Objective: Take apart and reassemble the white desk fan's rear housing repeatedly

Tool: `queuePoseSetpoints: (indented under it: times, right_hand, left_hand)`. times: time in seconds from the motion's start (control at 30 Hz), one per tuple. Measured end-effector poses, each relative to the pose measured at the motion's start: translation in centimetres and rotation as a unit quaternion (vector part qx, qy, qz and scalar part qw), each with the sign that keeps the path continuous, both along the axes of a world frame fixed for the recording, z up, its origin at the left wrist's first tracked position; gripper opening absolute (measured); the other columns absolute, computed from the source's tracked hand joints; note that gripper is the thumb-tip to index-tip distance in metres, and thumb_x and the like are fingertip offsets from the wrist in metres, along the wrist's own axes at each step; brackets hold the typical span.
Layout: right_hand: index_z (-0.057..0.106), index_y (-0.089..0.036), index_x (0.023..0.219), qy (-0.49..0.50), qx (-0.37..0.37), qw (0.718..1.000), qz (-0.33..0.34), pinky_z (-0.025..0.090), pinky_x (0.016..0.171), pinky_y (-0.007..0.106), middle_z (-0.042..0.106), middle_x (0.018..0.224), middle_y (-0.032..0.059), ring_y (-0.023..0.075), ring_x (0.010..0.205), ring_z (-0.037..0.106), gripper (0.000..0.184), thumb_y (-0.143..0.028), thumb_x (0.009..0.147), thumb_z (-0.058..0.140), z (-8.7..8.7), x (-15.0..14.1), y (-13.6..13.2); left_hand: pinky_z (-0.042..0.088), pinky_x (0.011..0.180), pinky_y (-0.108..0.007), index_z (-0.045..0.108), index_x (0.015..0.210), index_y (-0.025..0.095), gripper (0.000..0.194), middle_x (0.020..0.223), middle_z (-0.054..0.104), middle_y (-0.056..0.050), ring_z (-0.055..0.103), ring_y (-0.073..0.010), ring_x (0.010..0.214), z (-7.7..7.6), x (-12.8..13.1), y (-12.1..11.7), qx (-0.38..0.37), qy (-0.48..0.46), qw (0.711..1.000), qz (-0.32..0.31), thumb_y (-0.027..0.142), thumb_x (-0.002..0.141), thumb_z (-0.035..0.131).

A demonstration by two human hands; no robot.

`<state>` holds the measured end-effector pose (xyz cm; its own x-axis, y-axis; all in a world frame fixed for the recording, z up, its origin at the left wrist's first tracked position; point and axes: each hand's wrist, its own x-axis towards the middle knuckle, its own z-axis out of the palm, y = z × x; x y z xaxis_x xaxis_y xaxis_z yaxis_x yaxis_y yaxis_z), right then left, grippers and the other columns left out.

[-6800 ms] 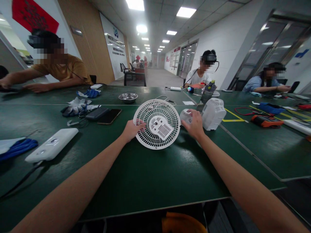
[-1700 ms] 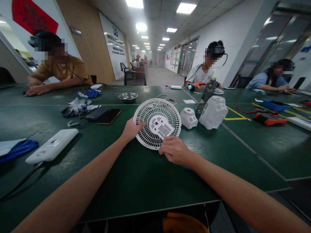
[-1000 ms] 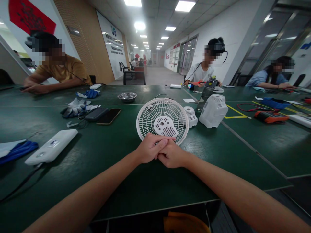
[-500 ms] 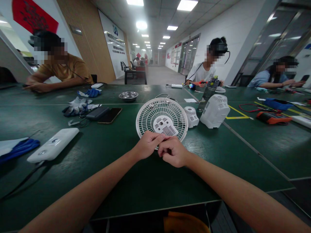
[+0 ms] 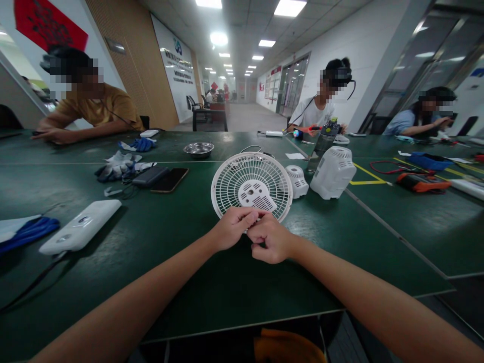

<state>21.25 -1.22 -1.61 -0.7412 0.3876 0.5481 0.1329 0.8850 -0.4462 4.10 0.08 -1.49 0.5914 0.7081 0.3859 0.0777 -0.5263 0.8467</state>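
A round white fan grille [image 5: 229, 185] lies in front of me on the green table, its slotted centre plate [image 5: 257, 195] facing up. Before its near rim my two hands meet. My left hand [image 5: 233, 228] is closed, thumb and fingers reaching toward the right hand's fingertips. Curled with its fingers bent in, my right hand [image 5: 273, 239] touches the left. What the fingers pinch, if anything, is hidden. Just right of the grille stand a small white vented housing [image 5: 298, 181] and a larger white housing [image 5: 333, 174].
On the left are a white power bank-like device [image 5: 81, 227], a phone [image 5: 170, 180], a dark box [image 5: 151, 176] and gloves [image 5: 117, 166]. A metal bowl [image 5: 198, 149] and a bottle [image 5: 323, 146] stand farther back. An orange multimeter [image 5: 422, 182] lies right. Several people sit around the table.
My right hand has shifted slightly right and down, its fingers turned a little. The left hand stays nearly in place. The grille has not moved; the view has swung slightly.
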Motion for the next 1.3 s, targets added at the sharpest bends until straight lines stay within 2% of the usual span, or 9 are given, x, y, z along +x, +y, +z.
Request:
queuePoseSetpoints:
  times: [0.3,0.57,0.73,0.83,1.0,1.07,1.13,1.23,1.3]
  right_hand:
    - [0.029,-0.023,0.052,-0.056,0.016,0.998,0.002,0.023,0.050,0.027,0.027,0.047,-0.0090,0.0078,0.045,0.023,0.028,-0.014,0.067,0.051,-0.7,-0.5,-0.5]
    - [0.029,-0.022,0.053,-0.023,0.008,1.000,0.004,0.023,0.048,0.025,0.028,0.047,-0.0086,0.0071,0.044,0.024,0.029,-0.015,0.070,0.051,-0.3,-0.5,-0.7]
    - [0.033,-0.021,0.052,-0.062,0.104,0.992,-0.047,0.022,0.048,0.026,0.032,0.046,-0.0065,0.0081,0.045,0.026,0.026,-0.017,0.071,0.050,0.0,0.1,-0.3]
    - [0.048,-0.019,0.057,-0.174,0.209,0.957,-0.096,0.022,0.050,0.027,0.048,0.051,-0.0025,0.0101,0.047,0.033,0.021,-0.022,0.077,0.052,0.2,0.6,-0.1]
    - [0.057,-0.018,0.065,-0.250,0.301,0.915,-0.101,0.023,0.052,0.029,0.060,0.063,0.0019,0.0135,0.055,0.045,0.022,-0.028,0.084,0.051,0.8,0.6,-0.8]
    - [0.055,-0.019,0.063,-0.239,0.319,0.911,-0.106,0.022,0.052,0.030,0.058,0.061,0.0015,0.0139,0.055,0.044,0.023,-0.027,0.083,0.051,1.0,0.4,-1.2]
    - [0.054,-0.019,0.062,-0.228,0.328,0.910,-0.112,0.021,0.051,0.030,0.057,0.058,0.0010,0.0138,0.054,0.042,0.023,-0.027,0.083,0.050,1.1,0.2,-1.6]
    - [0.054,-0.019,0.060,-0.220,0.335,0.909,-0.116,0.020,0.051,0.030,0.055,0.056,0.0005,0.0135,0.053,0.041,0.023,-0.027,0.082,0.051,1.1,0.0,-1.8]
    - [0.053,-0.019,0.060,-0.219,0.337,0.908,-0.116,0.021,0.051,0.030,0.055,0.055,0.0003,0.0133,0.052,0.040,0.024,-0.027,0.082,0.051,1.0,-0.1,-1.9]
  left_hand:
    - [0.055,0.089,-0.039,0.078,0.105,0.020,0.022,0.100,0.078,-0.007,0.072,-0.0231,0.095,-0.1,0.0,0.3,0.010,0.006,1.000,0.016,0.025,0.090,0.063]
    - [0.057,0.082,-0.036,0.079,0.096,0.020,0.015,0.090,0.079,-0.006,0.073,-0.0214,0.086,0.6,-0.1,0.0,0.057,-0.016,0.997,0.050,0.023,0.087,0.068]
    - [0.057,0.080,-0.036,0.077,0.090,0.020,0.012,0.088,0.078,-0.005,0.072,-0.0209,0.083,0.8,-0.4,-0.2,0.124,0.004,0.989,0.080,0.026,0.088,0.067]
    - [0.055,0.082,-0.038,0.073,0.087,0.020,0.010,0.088,0.076,-0.005,0.070,-0.0212,0.085,0.6,-0.7,0.0,0.215,0.014,0.966,0.141,0.025,0.089,0.065]
    - [0.048,0.097,-0.045,0.065,0.090,0.021,0.006,0.099,0.068,-0.007,0.062,-0.0258,0.103,0.3,-2.0,2.0,0.303,0.021,0.875,0.378,0.025,0.086,0.066]
    - [0.044,0.102,-0.049,0.063,0.103,0.019,0.024,0.113,0.062,-0.010,0.057,-0.0290,0.115,-0.1,-2.8,3.2,0.288,0.018,0.841,0.458,0.027,0.081,0.072]
    - [0.043,0.103,-0.050,0.060,0.115,0.019,0.044,0.121,0.058,-0.012,0.054,-0.0311,0.120,-0.8,-3.6,4.5,0.248,0.015,0.835,0.492,0.029,0.077,0.077]
    - [0.052,0.089,-0.044,0.055,0.126,0.019,0.056,0.128,0.059,-0.015,0.063,-0.0277,0.105,-2.1,-4.5,6.2,0.112,-0.021,0.871,0.478,0.036,0.078,0.077]
    - [0.055,0.082,-0.041,0.057,0.124,0.019,0.053,0.115,0.067,-0.013,0.068,-0.0253,0.092,-2.9,-4.6,7.0,0.001,-0.071,0.891,0.448,0.039,0.079,0.077]
